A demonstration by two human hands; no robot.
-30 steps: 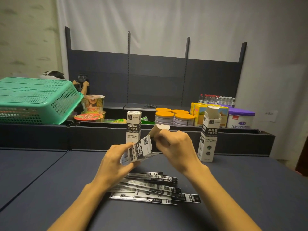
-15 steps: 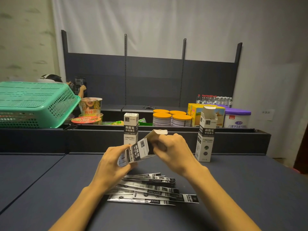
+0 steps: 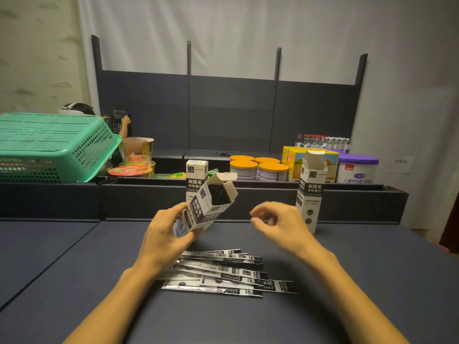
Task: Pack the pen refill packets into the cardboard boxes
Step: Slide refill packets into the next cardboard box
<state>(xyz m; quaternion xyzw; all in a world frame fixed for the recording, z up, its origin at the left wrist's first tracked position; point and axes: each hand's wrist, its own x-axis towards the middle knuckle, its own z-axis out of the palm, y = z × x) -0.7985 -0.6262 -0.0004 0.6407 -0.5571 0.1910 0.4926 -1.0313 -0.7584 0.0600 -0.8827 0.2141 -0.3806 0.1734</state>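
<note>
Left hand point(image 3: 164, 234) grips the tilted, open-topped cardboard box point(image 3: 206, 207) low down; right hand point(image 3: 278, 224) hovers loose, holding nothing; pen refill packets point(image 3: 223, 271) fanned on the table point(image 3: 372, 281) look light, slick, floppy; best pinched mid-length.

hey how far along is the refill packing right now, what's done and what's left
Done, apparently: the shut box standing at the back. In hand: the left hand grips a tilted box, flap open, dark refill ends showing inside; the right hand hovers beside it holding nothing. Left: the pile of packets on the table, and the open box at the right.
</note>
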